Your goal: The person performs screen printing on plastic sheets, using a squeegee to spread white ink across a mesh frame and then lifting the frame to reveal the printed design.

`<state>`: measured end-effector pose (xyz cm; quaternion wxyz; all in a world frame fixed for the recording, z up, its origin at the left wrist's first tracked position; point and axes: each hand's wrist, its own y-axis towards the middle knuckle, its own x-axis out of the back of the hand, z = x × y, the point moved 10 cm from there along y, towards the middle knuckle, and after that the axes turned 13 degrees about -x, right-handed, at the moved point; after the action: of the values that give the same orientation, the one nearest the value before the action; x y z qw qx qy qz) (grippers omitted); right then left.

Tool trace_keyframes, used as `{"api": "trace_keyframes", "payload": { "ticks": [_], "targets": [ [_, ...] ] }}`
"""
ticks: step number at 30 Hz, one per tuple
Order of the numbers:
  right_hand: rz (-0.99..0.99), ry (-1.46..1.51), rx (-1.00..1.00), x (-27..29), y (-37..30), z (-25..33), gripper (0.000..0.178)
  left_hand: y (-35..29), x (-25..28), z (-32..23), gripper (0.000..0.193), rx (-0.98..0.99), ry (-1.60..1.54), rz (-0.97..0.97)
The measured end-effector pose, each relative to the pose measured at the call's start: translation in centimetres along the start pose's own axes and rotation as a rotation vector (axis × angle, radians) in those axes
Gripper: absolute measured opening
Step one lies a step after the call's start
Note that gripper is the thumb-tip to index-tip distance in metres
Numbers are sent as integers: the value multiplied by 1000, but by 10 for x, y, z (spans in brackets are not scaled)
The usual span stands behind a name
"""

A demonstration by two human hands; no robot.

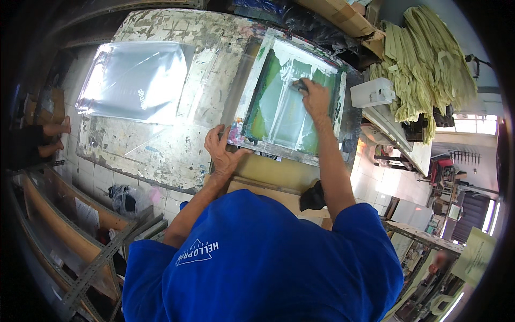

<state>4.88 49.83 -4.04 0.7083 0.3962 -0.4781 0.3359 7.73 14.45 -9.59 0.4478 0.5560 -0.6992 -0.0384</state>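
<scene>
A screen-printing frame (284, 148) with a green-edged mesh lies ahead of me, slightly right. White streaks run along its mesh. My right hand (315, 100) is closed round a small dark squeegee (299, 85), which is against the upper middle of the mesh; my fingers hide part of it. At the frame's near left corner is my left hand (222, 154), its fingers spread beside the corner and its thumb along the near edge. Left of the frame, a shiny clear plastic sheet (137, 80) lies on the stained worktable (123, 137).
A translucent plastic container (373, 92) stands right of the frame. Beyond it hang yellowish bags (424, 64). Cardboard (338, 16) sits at the far edge. A wooden rack (80, 231) is at lower left. Another person's legs (56, 137) show at far left.
</scene>
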Motion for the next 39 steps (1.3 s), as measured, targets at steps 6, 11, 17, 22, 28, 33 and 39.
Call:
{"api": "trace_keyframes", "payload": {
  "ticks": [6,11,17,22,28,33,39],
  "targets": [
    [41,41,-18,47,-100,49,35,-5,-1,5,94,61,-103,-30],
    [-50,158,30,120,-143,88,35,24,19,-22,89,95,-193,-83],
    [-421,93,79,211,-95,93,35,106,54,-67,73,-49,-405,-223],
    [-411,66,35,261,-12,81,45,135,70,-32,52,-13,-306,-245],
    [-285,-6,-74,300,58,83,50,57,29,60,54,264,463,134],
    [-301,166,-72,314,76,90,45,34,19,64,40,150,559,122],
    [-243,213,-47,319,86,92,47,41,17,53,25,64,406,4]
  ]
}}
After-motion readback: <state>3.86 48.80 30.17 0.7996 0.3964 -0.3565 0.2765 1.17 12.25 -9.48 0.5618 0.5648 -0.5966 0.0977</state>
